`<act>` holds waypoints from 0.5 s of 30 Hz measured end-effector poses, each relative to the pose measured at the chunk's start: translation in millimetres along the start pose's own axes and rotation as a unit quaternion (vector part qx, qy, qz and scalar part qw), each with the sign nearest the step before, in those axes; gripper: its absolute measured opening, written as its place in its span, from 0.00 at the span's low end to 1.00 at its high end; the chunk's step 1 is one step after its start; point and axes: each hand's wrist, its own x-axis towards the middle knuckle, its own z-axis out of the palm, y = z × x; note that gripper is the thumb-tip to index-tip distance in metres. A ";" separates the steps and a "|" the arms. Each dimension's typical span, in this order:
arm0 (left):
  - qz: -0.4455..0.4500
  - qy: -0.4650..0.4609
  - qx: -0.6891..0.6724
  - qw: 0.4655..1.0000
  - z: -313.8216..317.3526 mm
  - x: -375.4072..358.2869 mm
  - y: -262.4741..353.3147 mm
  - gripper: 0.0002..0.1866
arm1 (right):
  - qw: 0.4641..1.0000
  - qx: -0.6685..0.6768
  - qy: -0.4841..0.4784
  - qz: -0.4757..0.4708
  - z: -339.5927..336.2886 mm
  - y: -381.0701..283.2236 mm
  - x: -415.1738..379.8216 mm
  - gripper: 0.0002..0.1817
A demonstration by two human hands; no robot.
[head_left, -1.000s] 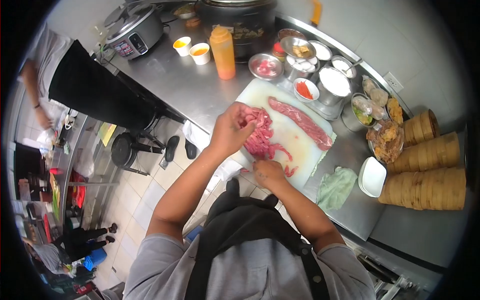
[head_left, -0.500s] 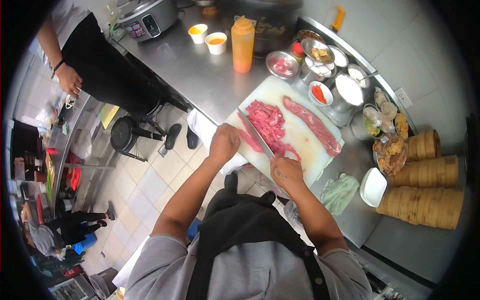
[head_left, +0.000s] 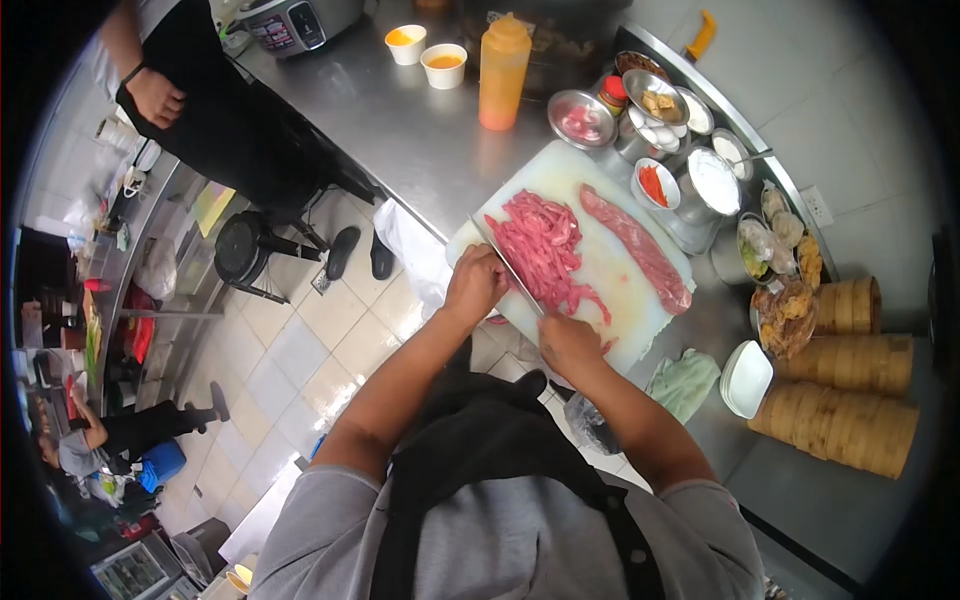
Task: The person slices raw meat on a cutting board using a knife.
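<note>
A knife [head_left: 512,270] lies along the near left side of a pile of sliced red meat [head_left: 538,245] on a white cutting board [head_left: 600,275]. My right hand [head_left: 570,342] is wrapped round the knife's handle at the board's near edge. Closed fingers of my left hand [head_left: 477,283] touch the blade's near side; whatever may be under them is hidden. A long uncut strip of meat [head_left: 637,250] rests on the right part of the board, apart from the pile.
Beyond the board stand an orange squeeze bottle [head_left: 503,72], metal bowls [head_left: 582,120] and a bowl of red strips [head_left: 655,184]. A green cloth [head_left: 683,385], white dishes [head_left: 745,380] and bamboo steamers [head_left: 835,425] are at right. Another person [head_left: 220,110] stands at upper left.
My left hand has moved up and right to the blade. The slices that lay on the near side of the knife now lie with the pile beyond it. The other person's hand has shifted.
</note>
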 end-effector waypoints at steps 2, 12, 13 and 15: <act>0.001 -0.018 -0.006 1.000 -5.4 2.7 2.8 0.06 | 0.999 0.023 0.035 -0.015 23.9 2.1 37.1 0.15; 0.052 0.053 0.036 0.997 -15.4 17.3 50.8 0.10 | 0.995 0.038 0.035 0.085 -3.6 -3.1 -11.7 0.11; 0.105 0.000 -0.013 0.994 -6.7 29.6 67.0 0.09 | 0.995 0.029 0.029 0.086 0.1 -6.2 -14.0 0.11; 0.171 -0.143 -0.041 0.974 14.0 52.2 96.7 0.08 | 0.998 0.011 0.039 0.056 14.9 -8.6 -15.5 0.12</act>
